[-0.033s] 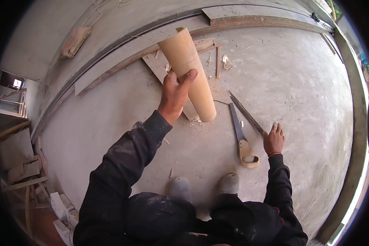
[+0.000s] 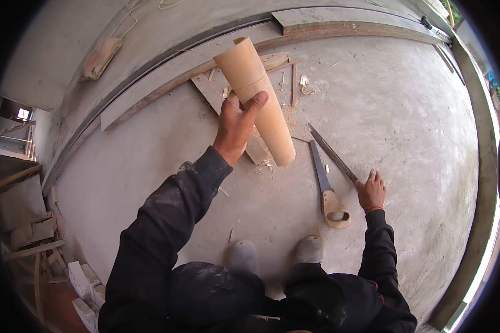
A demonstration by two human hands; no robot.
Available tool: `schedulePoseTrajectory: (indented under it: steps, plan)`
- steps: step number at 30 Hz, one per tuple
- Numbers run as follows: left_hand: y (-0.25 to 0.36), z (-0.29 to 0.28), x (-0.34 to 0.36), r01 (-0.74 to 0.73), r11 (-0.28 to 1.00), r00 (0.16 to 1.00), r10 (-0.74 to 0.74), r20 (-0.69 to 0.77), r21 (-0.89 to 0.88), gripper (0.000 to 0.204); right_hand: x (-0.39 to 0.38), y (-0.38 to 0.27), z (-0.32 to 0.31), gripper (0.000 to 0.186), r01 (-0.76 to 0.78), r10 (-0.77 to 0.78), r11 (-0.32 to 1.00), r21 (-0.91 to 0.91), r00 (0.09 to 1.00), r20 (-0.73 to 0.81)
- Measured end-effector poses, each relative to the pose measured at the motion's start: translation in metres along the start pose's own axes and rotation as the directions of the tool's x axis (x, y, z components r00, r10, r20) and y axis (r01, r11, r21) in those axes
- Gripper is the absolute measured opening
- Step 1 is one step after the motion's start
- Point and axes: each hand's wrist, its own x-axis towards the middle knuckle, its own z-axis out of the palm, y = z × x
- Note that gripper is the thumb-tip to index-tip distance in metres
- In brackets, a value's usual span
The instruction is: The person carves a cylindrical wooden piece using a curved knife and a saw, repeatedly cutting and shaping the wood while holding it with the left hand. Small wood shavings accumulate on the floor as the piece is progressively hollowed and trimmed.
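Observation:
My left hand (image 2: 236,125) is closed round a pale bamboo tube (image 2: 264,105), thumb across its side. The tube is held tilted above the floor, its upper end open, with a thin line running round it. Low on the right, my right hand (image 2: 371,191) is at the near end of a long narrow dark blade (image 2: 334,152), thumb against it; any handle is hidden beneath the palm. Beside that blade lies a handsaw (image 2: 329,191) with a tan handle, touched by neither hand.
Under the tube, a wooden board (image 2: 208,91) lies slantwise among sawdust and shavings (image 2: 305,83). Long planks (image 2: 361,25) line the far wall. Scrap wood (image 2: 30,222) is heaped at the left. My shoes (image 2: 309,250) stand close to the saw handle.
The bamboo tube has shifted very slightly in my left hand's grasp. Otherwise both hands and the tools stay where they were.

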Motion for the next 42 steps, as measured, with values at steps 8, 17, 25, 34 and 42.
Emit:
schedulePoseTrajectory:
  steps: [8,17,25,34,42]
  plan:
    - [-0.004,-0.025,0.009,0.116,0.969,0.986,-0.139,0.096,0.218,0.04,-0.022,0.018,0.022,0.033,0.147,-0.155,0.982,0.119,0.986,0.064]
    - [0.099,-0.1,-0.076,0.046,0.886,0.999,-0.03,-0.043,0.461,0.039,-0.006,-0.053,-0.057,0.03,0.097,-0.285,0.665,0.741,0.949,0.132]
    - [0.065,-0.164,-0.142,0.152,0.794,0.955,0.036,-0.296,0.588,0.035,-0.034,-0.218,-0.222,0.048,0.16,-0.703,0.222,0.962,0.71,0.045]
    - [0.041,-0.159,-0.157,0.206,0.643,0.917,0.136,-0.375,0.738,0.033,-0.07,-0.27,-0.241,0.049,0.666,-0.903,0.091,0.74,0.368,-0.22]
    - [0.034,-0.14,-0.161,0.143,0.679,0.891,0.228,-0.392,0.72,0.031,-0.086,-0.285,-0.221,0.046,0.743,-0.864,0.093,0.663,0.392,-0.318]
